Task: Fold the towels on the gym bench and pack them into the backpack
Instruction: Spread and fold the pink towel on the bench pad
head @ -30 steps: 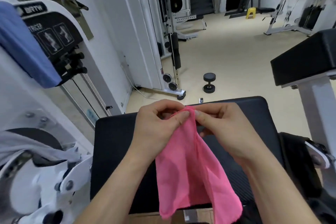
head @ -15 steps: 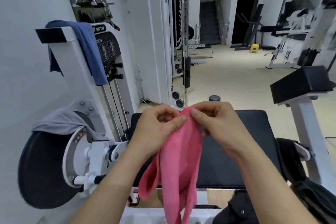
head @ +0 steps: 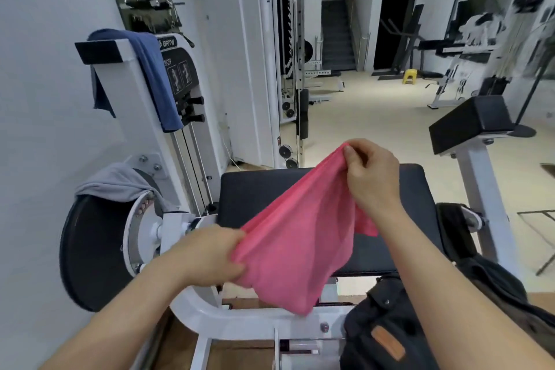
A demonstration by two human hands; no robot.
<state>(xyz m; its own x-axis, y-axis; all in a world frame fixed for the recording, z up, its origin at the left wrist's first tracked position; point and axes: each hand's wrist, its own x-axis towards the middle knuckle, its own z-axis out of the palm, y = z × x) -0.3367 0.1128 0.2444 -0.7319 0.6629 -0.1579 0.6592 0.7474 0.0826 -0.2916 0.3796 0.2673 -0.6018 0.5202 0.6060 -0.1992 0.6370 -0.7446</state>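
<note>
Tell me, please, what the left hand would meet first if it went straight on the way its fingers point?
Probably the pink towel it already grips; beyond that, the bench pad, though depth is hard to judge from the left hand.

Left hand (head: 210, 252) and right hand (head: 371, 173) of the person, both bare, seen from above with the forearms entering from the lower edge of the view. No sleeve, cuff, glove, ring, watch or band shows on either arm as far as the frame reaches. The fingernails that show are short and unpainted.
</note>
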